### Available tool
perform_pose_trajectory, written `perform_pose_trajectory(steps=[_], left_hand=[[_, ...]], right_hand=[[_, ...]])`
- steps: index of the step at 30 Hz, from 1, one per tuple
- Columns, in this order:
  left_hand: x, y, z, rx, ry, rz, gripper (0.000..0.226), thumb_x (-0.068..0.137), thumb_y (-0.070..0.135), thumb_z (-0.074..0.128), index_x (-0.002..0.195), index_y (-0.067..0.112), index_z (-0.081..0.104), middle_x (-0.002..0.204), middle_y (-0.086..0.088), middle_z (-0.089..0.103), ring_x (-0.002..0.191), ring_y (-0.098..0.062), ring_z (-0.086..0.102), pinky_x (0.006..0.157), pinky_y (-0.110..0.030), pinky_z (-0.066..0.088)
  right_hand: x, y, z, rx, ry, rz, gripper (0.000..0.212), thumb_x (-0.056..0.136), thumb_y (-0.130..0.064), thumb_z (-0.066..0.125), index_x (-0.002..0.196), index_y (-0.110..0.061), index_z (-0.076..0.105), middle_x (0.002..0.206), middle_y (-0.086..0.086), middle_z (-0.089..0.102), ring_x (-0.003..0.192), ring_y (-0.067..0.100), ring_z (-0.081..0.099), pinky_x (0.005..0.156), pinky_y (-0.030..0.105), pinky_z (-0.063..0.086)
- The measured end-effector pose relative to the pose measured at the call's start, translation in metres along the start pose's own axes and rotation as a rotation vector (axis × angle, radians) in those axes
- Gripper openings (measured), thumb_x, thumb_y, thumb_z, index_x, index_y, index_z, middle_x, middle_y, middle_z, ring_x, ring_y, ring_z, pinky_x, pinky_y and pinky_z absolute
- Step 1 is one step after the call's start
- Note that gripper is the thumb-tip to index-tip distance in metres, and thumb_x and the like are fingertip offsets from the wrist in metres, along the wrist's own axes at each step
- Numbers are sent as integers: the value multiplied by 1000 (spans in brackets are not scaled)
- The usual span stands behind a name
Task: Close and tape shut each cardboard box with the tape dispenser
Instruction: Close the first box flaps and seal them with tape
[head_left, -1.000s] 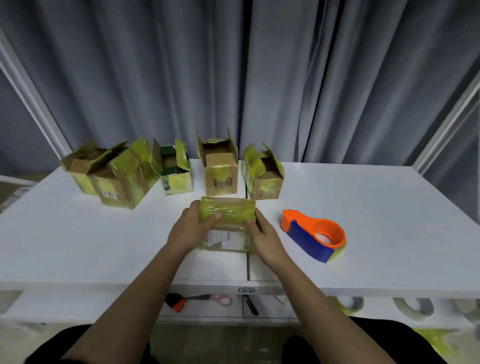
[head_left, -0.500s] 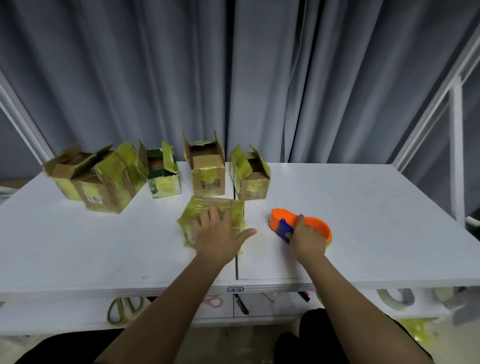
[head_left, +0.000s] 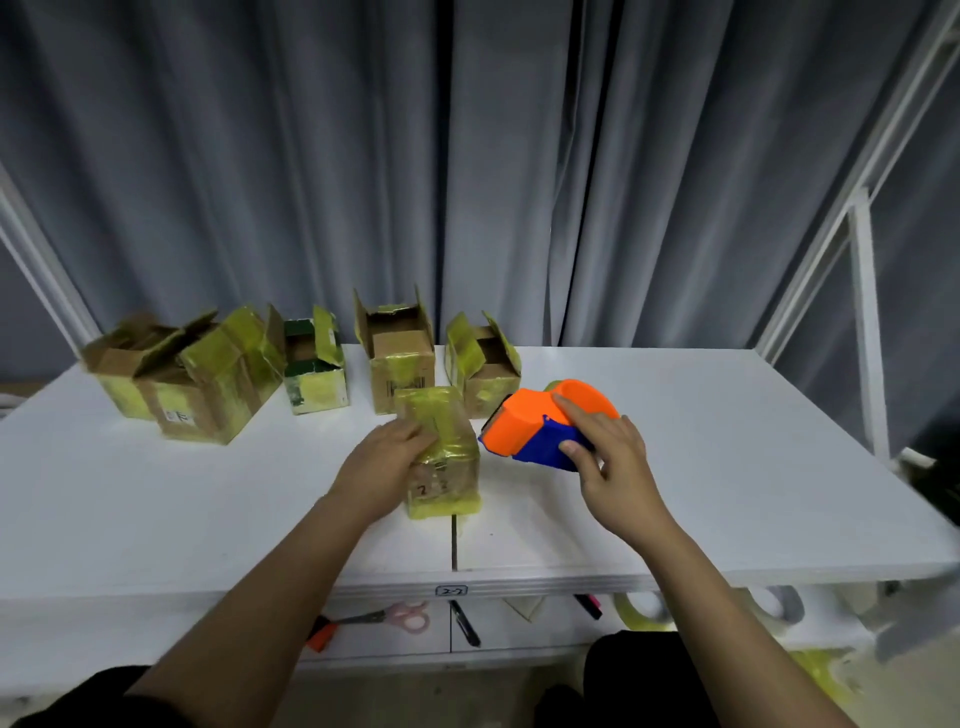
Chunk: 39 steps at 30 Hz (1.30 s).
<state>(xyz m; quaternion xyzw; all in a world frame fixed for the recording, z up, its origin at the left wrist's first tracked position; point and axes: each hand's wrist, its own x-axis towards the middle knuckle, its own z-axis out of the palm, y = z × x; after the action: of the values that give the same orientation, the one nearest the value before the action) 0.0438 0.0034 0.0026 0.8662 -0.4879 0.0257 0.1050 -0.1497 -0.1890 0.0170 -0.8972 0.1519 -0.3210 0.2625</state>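
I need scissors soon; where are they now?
The scissors lie on the lower shelf under the table, left of centre, beside a black pen.

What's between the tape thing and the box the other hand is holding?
Nothing. In the head view, only bare white table shows between the tape dispenser and the closed box.
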Motion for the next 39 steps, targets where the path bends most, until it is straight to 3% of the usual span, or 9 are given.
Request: perform_pose_trajectory(steps=[3, 6, 8, 12, 17, 20, 25, 30, 39], left_hand=[[-6, 9, -15, -294, -14, -71, 61, 93, 7, 51, 148, 22, 29, 157, 0, 21, 144, -19, 15, 116, -31, 19], [-18, 30, -43, -774, 71, -78, 61, 91, -1, 45, 143, 30, 36, 148, 12, 29, 133, -4, 26, 88, 0, 34], [-26, 42, -55, -897, 117, -51, 49, 93, 8, 48, 134, 35, 45, 140, 16, 38, 124, 1, 34, 81, -2, 36], [-30, 51, -66, -929, 229, -34, 14, 93, 21, 57, 103, 31, 60, 110, 10, 60, 99, 4, 55, 84, -15, 45], [-30, 56, -69, -923, 226, -50, 17, 93, 15, 57, 83, 28, 62, 86, 11, 64, 79, 2, 58, 72, -12, 46], [-28, 57, -70, -866, 269, -101, 14, 94, 16, 54, 84, 22, 63, 82, 9, 63, 79, -7, 58, 72, -21, 48], [-23, 49, -82, -766, 216, -166, 12, 94, 19, 56, 84, 18, 61, 77, 12, 58, 71, -1, 52, 62, -16, 38], [-21, 43, -92, -712, 136, -203, 14, 93, 21, 57, 80, 19, 59, 75, 7, 59, 71, -4, 53, 62, -19, 41], [-16, 10, -101, -726, 270, -358, 11, 95, 18, 55, 84, 14, 57, 80, -2, 57, 74, -18, 57, 74, -35, 51]], right_hand=[[-4, -8, 5, 57, -19, -31, 48, 93, -21, 46, 137, -39, 41, 95, -22, 52, 93, 0, 44, 114, 53, 19], [-7, -15, 8, 87, -47, -33, 51, 95, -17, 48, 135, -46, 37, 98, -20, 53, 99, 0, 47, 118, 49, 12], [-8, -21, 11, 90, -61, -38, 50, 95, -19, 48, 134, -47, 36, 100, -22, 52, 100, -1, 46, 119, 47, 10], [-11, -29, 13, 106, -51, -30, 48, 94, -22, 47, 134, -47, 38, 108, -23, 55, 103, -3, 46, 119, 45, 8], [-20, -36, 10, 133, -62, -2, 49, 97, -20, 49, 129, -54, 35, 123, -34, 45, 114, -9, 43, 120, 39, 3], [-25, -46, 8, 153, -100, -25, 38, 95, -34, 44, 127, -53, 42, 127, -35, 47, 118, -3, 49, 119, 33, 16], [-31, -65, 3, 297, -154, 30, 31, 86, -48, 57, 113, -58, 45, 106, -29, 60, 91, 6, 62, 72, 15, 49], [-30, -70, -3, 176, -219, -11, 61, 67, -63, 74, 118, -58, 40, 107, -27, 58, 92, 5, 63, 75, 25, 55], [-32, -60, -21, -18, -289, 10, 55, 63, -65, 75, 110, -54, 47, 95, -30, 60, 84, -1, 62, 72, 18, 51]])
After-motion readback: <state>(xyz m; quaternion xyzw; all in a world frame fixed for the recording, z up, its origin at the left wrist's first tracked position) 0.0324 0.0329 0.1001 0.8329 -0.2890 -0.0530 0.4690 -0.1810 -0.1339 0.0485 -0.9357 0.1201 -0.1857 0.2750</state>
